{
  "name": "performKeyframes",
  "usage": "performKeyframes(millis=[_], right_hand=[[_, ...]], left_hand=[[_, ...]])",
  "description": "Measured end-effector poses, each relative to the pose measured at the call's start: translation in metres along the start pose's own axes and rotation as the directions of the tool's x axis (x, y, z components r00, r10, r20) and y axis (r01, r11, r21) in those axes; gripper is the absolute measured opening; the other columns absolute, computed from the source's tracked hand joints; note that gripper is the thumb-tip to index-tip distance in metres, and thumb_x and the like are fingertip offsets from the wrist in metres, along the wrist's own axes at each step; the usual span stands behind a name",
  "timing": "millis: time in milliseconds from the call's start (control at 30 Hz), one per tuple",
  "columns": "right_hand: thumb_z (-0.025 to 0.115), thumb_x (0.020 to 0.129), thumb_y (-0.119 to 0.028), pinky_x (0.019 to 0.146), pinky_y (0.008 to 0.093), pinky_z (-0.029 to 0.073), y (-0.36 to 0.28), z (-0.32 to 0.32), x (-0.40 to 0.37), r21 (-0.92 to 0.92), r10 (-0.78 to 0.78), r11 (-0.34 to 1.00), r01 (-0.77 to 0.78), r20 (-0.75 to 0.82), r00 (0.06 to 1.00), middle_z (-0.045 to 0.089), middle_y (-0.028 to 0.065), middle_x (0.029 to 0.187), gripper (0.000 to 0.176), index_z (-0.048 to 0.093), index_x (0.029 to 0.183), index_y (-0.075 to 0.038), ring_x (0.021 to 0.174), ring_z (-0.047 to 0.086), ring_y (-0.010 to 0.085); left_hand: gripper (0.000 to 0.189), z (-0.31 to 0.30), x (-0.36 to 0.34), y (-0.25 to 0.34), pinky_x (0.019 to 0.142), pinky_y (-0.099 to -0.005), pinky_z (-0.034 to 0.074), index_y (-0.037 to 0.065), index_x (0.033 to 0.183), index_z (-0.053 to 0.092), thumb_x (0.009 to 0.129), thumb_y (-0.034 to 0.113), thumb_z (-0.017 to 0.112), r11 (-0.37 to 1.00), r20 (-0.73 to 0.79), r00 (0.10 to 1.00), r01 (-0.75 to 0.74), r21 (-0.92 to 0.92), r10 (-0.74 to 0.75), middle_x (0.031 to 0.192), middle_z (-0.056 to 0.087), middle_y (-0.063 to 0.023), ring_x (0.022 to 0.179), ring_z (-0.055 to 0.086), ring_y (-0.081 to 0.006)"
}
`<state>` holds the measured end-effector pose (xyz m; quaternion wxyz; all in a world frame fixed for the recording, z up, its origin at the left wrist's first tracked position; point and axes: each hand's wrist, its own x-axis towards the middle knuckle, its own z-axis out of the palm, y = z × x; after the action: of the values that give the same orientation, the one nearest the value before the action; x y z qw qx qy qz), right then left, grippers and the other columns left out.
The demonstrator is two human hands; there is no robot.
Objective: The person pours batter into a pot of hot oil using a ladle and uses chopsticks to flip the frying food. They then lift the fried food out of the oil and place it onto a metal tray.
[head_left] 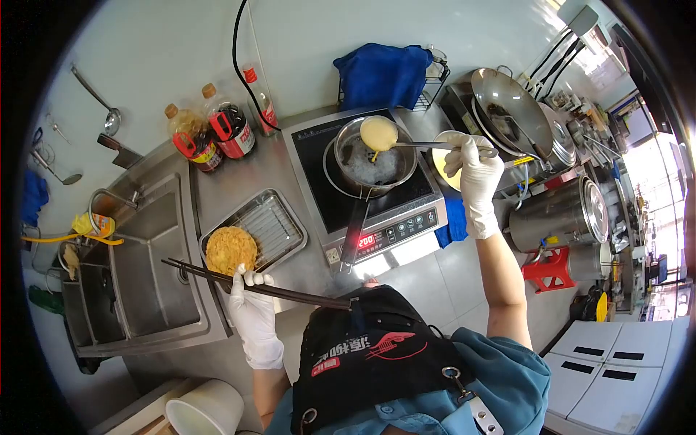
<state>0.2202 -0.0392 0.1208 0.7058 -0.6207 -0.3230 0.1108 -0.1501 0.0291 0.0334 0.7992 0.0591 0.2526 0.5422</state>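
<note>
My right hand point(480, 181), in a white glove, is closed round the handle of a ladle point(379, 134). The ladle's bowl holds pale yellow batter above a pot point(371, 163), and some yellow drips below its edge. Bubbling liquid shows in the pot, which stands on a black induction cooker point(312, 156). Gloved in white too, my left hand point(254, 319) grips long dark chopsticks point(290, 293). Just beyond it, a round golden fried cake point(230, 250) lies at the near left end of a metal rack tray point(299, 239).
A sink point(156, 290) is at the left. Sauce bottles point(230, 127) stand by the back wall. Right of the cooker are a bowl of yellow batter point(444, 168), partly behind my right hand, and a wok point(511, 101). The pot's handle point(355, 228) points toward me.
</note>
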Motion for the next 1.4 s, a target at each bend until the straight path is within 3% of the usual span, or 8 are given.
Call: performKeyframes(millis=[533, 1067, 1267, 1400], right_hand=[[0.056, 0.09, -0.019, 0.043, 0.0193, 0.04, -0.008, 0.0, -0.015, -0.011, -0.068, 0.998, 0.068, -0.019, 0.998, 0.056, 0.0039, 0.059, 0.02, 0.061, 0.084, 0.0, 0.047, 0.049, 0.0071], [0.056, 0.09, -0.017, 0.044, 0.0186, 0.039, -0.008, 0.003, -0.017, 0.011, -0.078, 0.997, 0.079, -0.015, 0.997, 0.055, 0.0037, 0.059, 0.02, 0.06, 0.084, 0.002, 0.047, 0.048, 0.0064], [0.055, 0.09, -0.016, 0.044, 0.0186, 0.039, -0.009, 0.003, -0.017, -0.009, -0.085, 0.996, 0.085, -0.007, 0.996, 0.056, 0.0039, 0.06, 0.018, 0.061, 0.084, 0.001, 0.047, 0.048, 0.0061], [0.055, 0.09, -0.016, 0.044, 0.0186, 0.04, -0.009, 0.002, -0.018, -0.021, -0.081, 0.997, 0.081, -0.017, 0.997, 0.057, 0.004, 0.061, 0.018, 0.061, 0.085, 0.001, 0.048, 0.049, 0.0061]], left_hand=[[0.014, 0.009, -0.008, 0.0, 0.071, -0.0267, 0.039, -0.001, 0.1, 0.052, 0.094, 0.008, 0.043, 1.0, -0.108, 0.994, -0.016, 0.002, 0.016, 0.072, 0.036, -0.0002, 0.066, 0.035, -0.0118], [0.015, 0.006, -0.005, 0.002, 0.071, -0.0275, 0.04, -0.002, 0.101, 0.051, 0.094, 0.008, 0.043, 1.0, -0.109, 0.994, -0.009, -0.011, 0.007, 0.072, 0.036, -0.0006, 0.066, 0.036, -0.0124], [0.014, 0.004, -0.002, 0.002, 0.07, -0.0272, 0.04, -0.002, 0.1, 0.052, 0.094, 0.008, 0.044, 1.0, -0.097, 0.995, -0.005, -0.015, 0.003, 0.072, 0.037, -0.0006, 0.065, 0.036, -0.0122], [0.019, -0.008, 0.003, 0.003, 0.075, -0.0325, 0.042, 0.001, 0.101, 0.051, 0.097, 0.016, 0.039, 1.0, 0.005, 1.0, 0.027, -0.005, -0.027, 0.072, 0.043, -0.0027, 0.068, 0.044, -0.0148]])
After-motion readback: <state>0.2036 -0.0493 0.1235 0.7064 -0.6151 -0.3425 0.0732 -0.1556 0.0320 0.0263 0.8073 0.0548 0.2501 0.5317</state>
